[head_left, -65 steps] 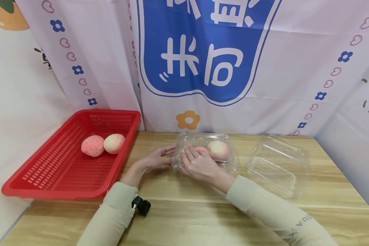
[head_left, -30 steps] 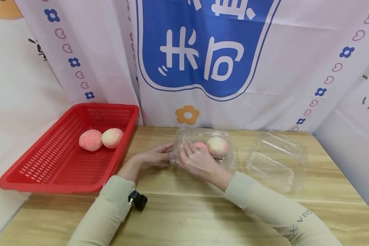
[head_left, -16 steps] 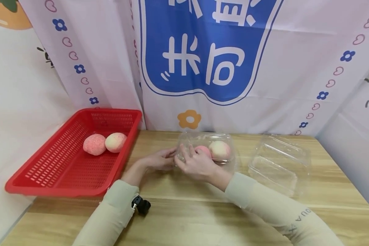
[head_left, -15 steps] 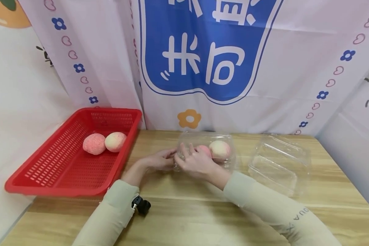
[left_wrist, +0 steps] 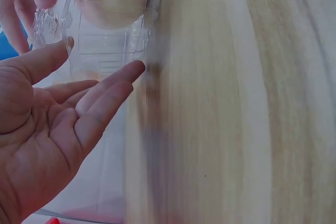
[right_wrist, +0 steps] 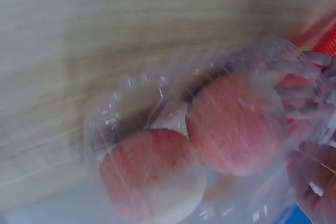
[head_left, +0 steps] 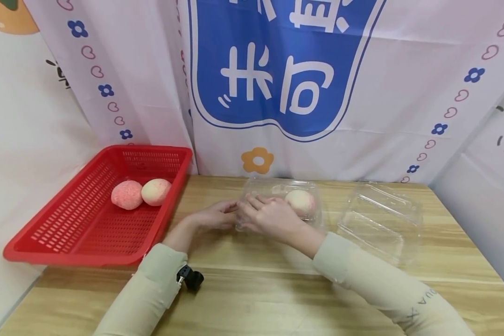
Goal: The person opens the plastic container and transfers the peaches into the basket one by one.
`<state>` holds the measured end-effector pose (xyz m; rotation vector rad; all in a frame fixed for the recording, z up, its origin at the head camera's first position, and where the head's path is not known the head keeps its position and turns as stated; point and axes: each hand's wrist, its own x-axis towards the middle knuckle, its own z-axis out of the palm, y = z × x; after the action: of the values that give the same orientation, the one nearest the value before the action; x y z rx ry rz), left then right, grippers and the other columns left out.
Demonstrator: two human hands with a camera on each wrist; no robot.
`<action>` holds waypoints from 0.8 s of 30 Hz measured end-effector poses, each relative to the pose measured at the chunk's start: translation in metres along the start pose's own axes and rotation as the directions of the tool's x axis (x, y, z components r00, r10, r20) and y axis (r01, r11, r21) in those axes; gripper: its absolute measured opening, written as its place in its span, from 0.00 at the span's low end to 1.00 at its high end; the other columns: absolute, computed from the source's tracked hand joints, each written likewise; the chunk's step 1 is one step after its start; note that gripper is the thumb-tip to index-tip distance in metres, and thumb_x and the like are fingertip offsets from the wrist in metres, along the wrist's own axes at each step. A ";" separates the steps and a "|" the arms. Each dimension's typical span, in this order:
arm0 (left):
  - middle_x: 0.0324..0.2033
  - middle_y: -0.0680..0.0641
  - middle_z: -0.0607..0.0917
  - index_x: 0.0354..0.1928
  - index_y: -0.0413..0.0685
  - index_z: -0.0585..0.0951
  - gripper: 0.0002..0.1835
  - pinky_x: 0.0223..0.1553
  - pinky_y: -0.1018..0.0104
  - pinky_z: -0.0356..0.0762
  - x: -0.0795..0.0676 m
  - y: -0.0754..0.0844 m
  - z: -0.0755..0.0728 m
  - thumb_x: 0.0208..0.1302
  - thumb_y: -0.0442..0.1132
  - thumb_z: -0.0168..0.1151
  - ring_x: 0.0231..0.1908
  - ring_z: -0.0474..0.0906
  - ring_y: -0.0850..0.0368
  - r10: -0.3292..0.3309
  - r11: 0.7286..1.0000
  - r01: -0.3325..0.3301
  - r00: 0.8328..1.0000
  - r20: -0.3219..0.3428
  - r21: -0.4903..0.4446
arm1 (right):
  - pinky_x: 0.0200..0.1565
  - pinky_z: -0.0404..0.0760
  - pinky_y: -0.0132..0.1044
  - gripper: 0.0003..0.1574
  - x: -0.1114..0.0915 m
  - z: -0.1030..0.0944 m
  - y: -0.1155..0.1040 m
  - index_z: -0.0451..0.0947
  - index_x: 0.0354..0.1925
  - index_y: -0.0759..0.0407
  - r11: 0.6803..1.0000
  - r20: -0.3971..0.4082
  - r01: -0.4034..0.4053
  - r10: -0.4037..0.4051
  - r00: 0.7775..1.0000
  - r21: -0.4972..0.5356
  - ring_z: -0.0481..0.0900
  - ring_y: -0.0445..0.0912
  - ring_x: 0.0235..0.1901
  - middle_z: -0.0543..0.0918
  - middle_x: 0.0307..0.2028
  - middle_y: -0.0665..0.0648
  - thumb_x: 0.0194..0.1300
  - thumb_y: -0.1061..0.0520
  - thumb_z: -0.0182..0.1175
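A clear plastic clamshell box (head_left: 262,186) with its lid down stands at the back middle of the table. Inside are two pink-and-cream peaches; one peach (head_left: 300,203) shows in the head view, while my right hand covers the other. In the right wrist view both the pinker peach (right_wrist: 236,124) and the paler-sided peach (right_wrist: 152,177) show through the plastic. My left hand (head_left: 216,215) is at the box's left end, fingers extended, thumb tip at the rim in the left wrist view. My right hand (head_left: 273,219) reaches across the front, fingers pressing on the lid's left end.
A red perforated basket (head_left: 96,259) stands on the left, with a pink peach (head_left: 127,195) and a paler peach (head_left: 156,192) inside. To the right lies another clear plastic box (head_left: 382,224). A printed cloth (head_left: 361,154) hangs behind the wooden table (head_left: 252,294).
My right hand's fingers have shifted over the lid's left end, and the hand now hides the pink peach in the box. The left hand stays at the box's left end.
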<state>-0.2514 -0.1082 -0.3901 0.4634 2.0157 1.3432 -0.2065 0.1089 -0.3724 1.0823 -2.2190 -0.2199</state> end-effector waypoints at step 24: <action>0.74 0.29 0.56 0.78 0.38 0.47 0.38 0.69 0.39 0.64 -0.001 -0.001 0.002 0.74 0.39 0.53 0.72 0.60 0.33 0.026 0.999 -0.027 0.999 -0.033 -0.037 | 0.61 0.74 0.62 0.42 -0.091 -0.060 0.075 0.72 0.66 0.61 0.795 0.242 -0.442 0.372 0.896 0.415 0.76 0.64 0.62 0.78 0.63 0.65 0.60 0.44 0.70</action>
<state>-0.2489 -0.1079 -0.3913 0.4554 2.0134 1.4112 -0.1769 0.2333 -0.3395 0.7931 -2.6568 0.4569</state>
